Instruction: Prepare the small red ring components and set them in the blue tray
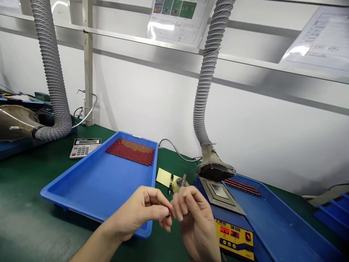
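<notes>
I observe one small red part point(169, 213) pinched between the fingertips of my left hand point(141, 213) and my right hand point(195, 218). It shows dark red with a darker end, and most of it is hidden by the fingers, so I cannot confirm its full shape or orientation. Both hands meet at it, thumbs and forefingers closed around it. I hold it in the air above the green surface point(27, 218), just in front of the near right corner of the blue tray point(89, 189), not touching either.
</notes>
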Action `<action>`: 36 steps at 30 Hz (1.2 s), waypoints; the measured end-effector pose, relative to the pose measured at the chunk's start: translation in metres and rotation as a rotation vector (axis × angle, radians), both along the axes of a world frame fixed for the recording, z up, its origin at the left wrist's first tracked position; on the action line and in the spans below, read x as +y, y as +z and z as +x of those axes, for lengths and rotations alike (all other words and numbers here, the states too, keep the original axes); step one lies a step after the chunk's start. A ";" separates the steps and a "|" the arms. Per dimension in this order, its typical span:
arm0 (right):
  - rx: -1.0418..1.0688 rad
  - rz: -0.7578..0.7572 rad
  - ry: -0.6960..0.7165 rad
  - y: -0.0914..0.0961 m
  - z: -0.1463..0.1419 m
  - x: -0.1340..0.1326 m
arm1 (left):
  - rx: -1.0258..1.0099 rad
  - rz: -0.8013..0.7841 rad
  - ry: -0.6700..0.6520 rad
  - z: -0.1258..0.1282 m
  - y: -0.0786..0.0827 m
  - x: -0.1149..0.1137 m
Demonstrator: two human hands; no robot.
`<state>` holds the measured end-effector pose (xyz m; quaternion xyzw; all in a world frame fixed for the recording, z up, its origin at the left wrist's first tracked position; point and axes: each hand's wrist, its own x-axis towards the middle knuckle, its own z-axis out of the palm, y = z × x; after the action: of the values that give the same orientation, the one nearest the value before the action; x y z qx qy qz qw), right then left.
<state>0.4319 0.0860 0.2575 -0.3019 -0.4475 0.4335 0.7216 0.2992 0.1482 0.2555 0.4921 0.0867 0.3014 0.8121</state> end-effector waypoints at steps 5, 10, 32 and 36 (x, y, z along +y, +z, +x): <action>-0.249 -0.049 -0.051 0.004 0.003 -0.007 | -0.026 -0.008 0.056 -0.003 0.002 0.002; -0.381 -0.092 -0.072 0.009 -0.002 -0.010 | -0.018 0.043 0.091 -0.007 0.004 0.003; -0.207 -0.045 -0.071 0.005 -0.020 -0.004 | -0.078 -0.045 0.008 -0.008 0.004 0.004; -0.160 -0.033 -0.051 0.002 -0.019 -0.004 | -0.098 -0.071 -0.026 -0.008 0.004 0.003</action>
<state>0.4132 0.0824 0.2594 -0.3587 -0.4888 0.3965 0.6893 0.2917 0.1513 0.2594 0.4488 0.0508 0.3112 0.8362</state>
